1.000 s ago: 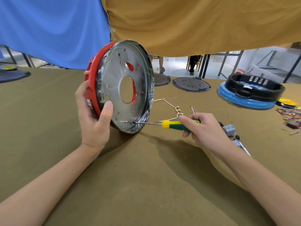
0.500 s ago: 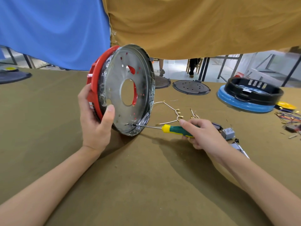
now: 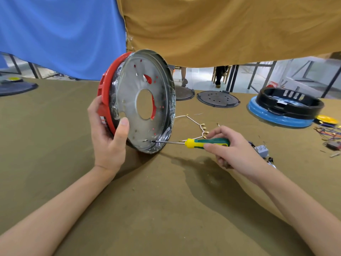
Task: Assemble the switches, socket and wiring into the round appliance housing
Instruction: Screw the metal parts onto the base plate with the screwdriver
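The left hand (image 3: 108, 139) grips the housing (image 3: 136, 100) at its 8 o'clock edge, thumb flat on the metal plate, fingers curled round the red rim behind. The housing stands on edge on the table (image 3: 166, 209), tilted, plate facing right, with crinkled film round its rim. At 3 o'clock of it the right hand (image 3: 232, 148) pinches the screwdriver (image 3: 201, 143) by its green and yellow handle, index on top, thumb beneath, the other fingers curled under. The shaft lies nearly level and its tip touches a hole at the plate's 5 o'clock.

Just behind the screwdriver, wires (image 3: 195, 124) with brass ends lie loose on the cloth, reaching the housing's rim. Beside the right wrist, at its 2 o'clock, sits a small grey switch (image 3: 262, 150) (partly hidden by the hand). At the far right edge lie coloured wires (image 3: 330, 132), with a yellow disc (image 3: 327, 119) just beyond them. Farther at 1 o'clock a black ring rests on a blue base (image 3: 282, 115). Two dark lids (image 3: 217, 98) lie near the table's far edge. Blue and tan cloths (image 3: 221, 24) hang above it. The cloth in front of both forearms lies bare
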### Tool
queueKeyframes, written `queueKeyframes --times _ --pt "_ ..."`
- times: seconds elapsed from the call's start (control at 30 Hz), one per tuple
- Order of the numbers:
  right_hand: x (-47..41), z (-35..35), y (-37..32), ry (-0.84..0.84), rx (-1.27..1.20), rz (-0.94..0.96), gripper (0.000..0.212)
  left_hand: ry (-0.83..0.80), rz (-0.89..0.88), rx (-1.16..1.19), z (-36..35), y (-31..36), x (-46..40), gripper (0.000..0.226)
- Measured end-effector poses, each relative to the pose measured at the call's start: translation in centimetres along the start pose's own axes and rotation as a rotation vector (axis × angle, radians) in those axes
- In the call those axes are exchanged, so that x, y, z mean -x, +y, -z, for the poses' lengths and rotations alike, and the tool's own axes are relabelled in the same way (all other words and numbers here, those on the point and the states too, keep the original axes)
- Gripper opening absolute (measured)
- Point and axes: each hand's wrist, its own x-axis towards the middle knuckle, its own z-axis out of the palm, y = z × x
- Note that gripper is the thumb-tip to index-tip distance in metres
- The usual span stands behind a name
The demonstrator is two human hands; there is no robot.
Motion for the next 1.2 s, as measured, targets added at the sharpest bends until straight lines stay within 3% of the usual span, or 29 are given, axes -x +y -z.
queueKeyframes --times 0.27,0.47,0.67,0.9,1.13,1.2 --pt "0.2 -0.7 -0.1 0.0 -0.041 -0.035 0.024 -0.022 -0.014 -0.001 -0.2 0.0 0.2 0.057" --pt "0.3 -0.1 -0.2 -0.006 0.02 0.074 0.013 -0.006 -0.002 0.01 0.0 0.2 0.0 0.056" --pt "0.3 -0.7 -0.3 -0.029 -0.09 -0.061 0.023 -0.028 -0.011 0.013 -0.1 0.0 0.1 0.057" --pt "0.3 -0.4 -0.7 -0.009 -0.01 0.041 0.009 0.015 0.044 0.019 0.0 0.5 -0.1 0.056" --pt "0.3 -0.6 -0.9 -0.018 -0.071 -0.009 0.014 -0.014 0.065 0.025 0.1 -0.1 -0.1 0.058" --pt "0.2 0.1 -1.0 0.015 -0.062 0.03 0.014 0.036 0.159 0.082 0.3 -0.2 -0.5 0.054"
